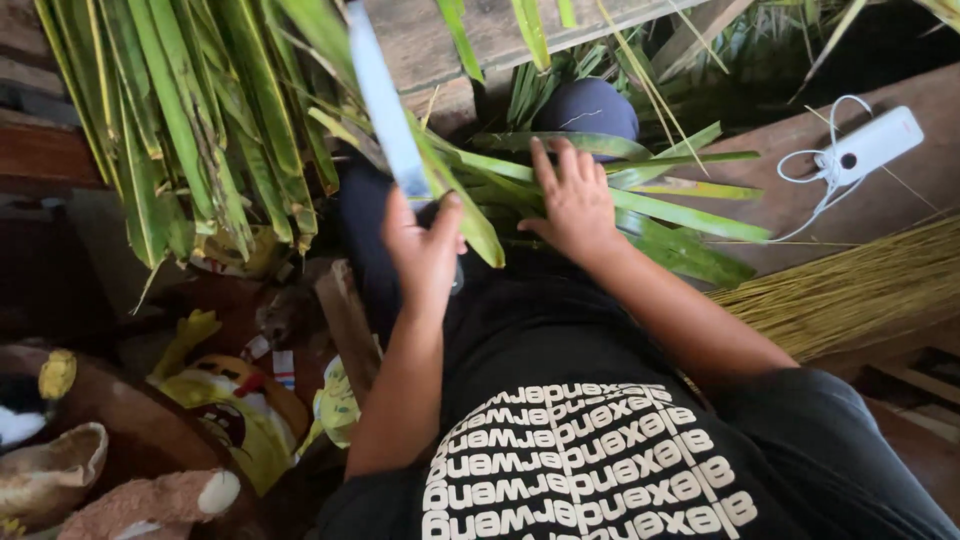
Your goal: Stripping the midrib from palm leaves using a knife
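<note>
1. On the lap of the seated person, a loose heap of green palm leaves (pixel 640 215) lies across the dark trousers, the long strips fanning out to the person's right.
2. The left hand (pixel 425 250) is closed around the handle of a knife (pixel 385 110), whose long pale blade points up and away from the body.
3. A folded green leaf strip (pixel 470 215) runs just beside the blade and under the left thumb, touching that hand.
4. The right hand (pixel 575 200) lies flat and open, fingers spread, pressing down on the palm leaves over the knee.
5. A large bunch of hanging fronds (pixel 190 130) droops at the upper left, well apart from both hands.
6. A bundle of thin yellow leaf ribs (pixel 850 290) lies on the wooden floor (pixel 760 130) to the right of the legs.
7. Farther off on the same floor sits a white power bank (pixel 872 145) with a white cable (pixel 815 180) coiled beside it.
8. Soft toys (pixel 230 400) in yellow and brown lie at the lower left, below the fronds.
</note>
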